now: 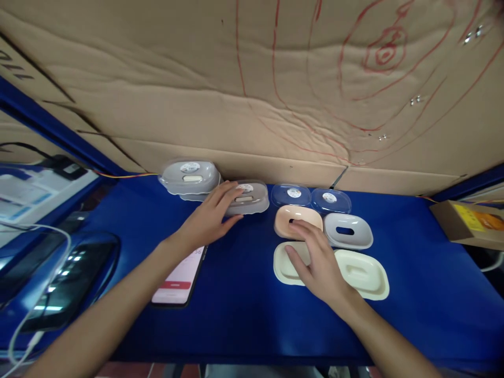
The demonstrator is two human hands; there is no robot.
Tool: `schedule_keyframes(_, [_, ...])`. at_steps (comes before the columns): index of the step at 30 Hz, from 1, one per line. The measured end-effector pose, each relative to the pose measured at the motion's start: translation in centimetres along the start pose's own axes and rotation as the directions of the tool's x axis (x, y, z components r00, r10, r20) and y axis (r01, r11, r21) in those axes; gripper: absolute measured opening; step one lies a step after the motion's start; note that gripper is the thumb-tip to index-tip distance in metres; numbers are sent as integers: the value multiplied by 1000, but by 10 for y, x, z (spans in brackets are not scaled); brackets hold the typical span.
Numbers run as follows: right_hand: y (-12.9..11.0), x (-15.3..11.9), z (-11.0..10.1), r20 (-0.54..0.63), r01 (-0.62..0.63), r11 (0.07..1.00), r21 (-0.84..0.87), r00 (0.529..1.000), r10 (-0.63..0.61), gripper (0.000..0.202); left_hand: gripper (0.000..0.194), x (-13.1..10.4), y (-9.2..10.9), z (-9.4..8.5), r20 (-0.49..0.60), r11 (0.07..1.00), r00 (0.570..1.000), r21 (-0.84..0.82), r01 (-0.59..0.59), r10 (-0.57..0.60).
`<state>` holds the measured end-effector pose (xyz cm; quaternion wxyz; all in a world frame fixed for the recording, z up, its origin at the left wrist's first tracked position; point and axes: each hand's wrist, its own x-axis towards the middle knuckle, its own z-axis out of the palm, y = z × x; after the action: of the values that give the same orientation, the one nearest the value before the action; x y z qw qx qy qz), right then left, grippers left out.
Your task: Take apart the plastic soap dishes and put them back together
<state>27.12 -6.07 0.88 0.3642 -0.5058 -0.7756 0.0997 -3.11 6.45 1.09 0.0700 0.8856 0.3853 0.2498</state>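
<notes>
My left hand [208,215] is closed around the left end of a grey oval soap dish [252,206] with a see-through lid and a round label, its fingers on top and thumb at the front edge. My right hand [315,257] has its fingers apart over a peach slotted dish insert [283,223]; the fingertips are near its slot, and contact is unclear. Under the thumb lies a cream tray [283,262], partly hidden. Beside these are a pale grey slotted insert [358,239] and a second cream tray [378,278]. Behind lie two clear lids [281,195] [338,206].
More lidded grey dishes [177,173] are stacked at the back left by the cardboard wall [177,121]. A lit phone [179,278] lies under my left forearm on the blue table [236,315]. Cables and a dark device [71,283] are at left, a cardboard box [457,226] at right.
</notes>
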Motion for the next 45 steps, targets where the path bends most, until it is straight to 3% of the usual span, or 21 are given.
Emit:
schedule_keyframes(6, [1, 1, 4, 14, 44, 997, -58, 999, -43, 35, 52, 17, -18, 23, 31, 1000, 1000, 11, -4, 3])
schedule_keyframes(11, [3, 2, 2, 29, 78, 987, -141, 997, -74, 32, 53, 21, -8, 26, 30, 998, 999, 40, 39, -41])
schedule_keyframes(14, [9, 4, -1, 57, 58, 977, -206, 997, -48, 34, 49, 15, 21, 25, 18, 996, 998, 68, 65, -66])
schedule_keyframes(18, [18, 6, -4, 131, 31, 957, -289, 991, 7, 43, 36, -6, 81, 26, 98, 1000, 995, 15, -4, 3])
schedule_keyframes(19, [20, 6, -5, 145, 28, 951, -307, 989, 18, 46, 40, -12, 96, 27, 150, 998, 987, -27, -54, 58])
schedule_keyframes(22, [26, 6, -5, 166, 19, 934, -357, 985, 43, 54, 85, -27, 129, 34, 331, 981, 927, -134, -140, 178])
schedule_keyframes(24, [29, 6, -4, 174, 24, 926, -376, 984, 45, 52, 85, -32, 137, 39, 390, 980, 900, -103, -168, 196])
schedule_keyframes(28, [31, 6, -2, 183, 45, 934, -356, 983, 22, 31, 51, -37, 128, 38, 403, 987, 901, -46, -153, 159])
schedule_keyframes(34, [30, 6, 0, 169, 37, 945, -325, 986, 19, 26, 38, -38, 98, 21, 391, 998, 919, -48, -39, 55])
schedule_keyframes(45, [30, 9, 1, 75, 34, 976, -213, 997, -18, 33, 75, -46, 81, 19, 359, 953, 926, -224, 206, -116])
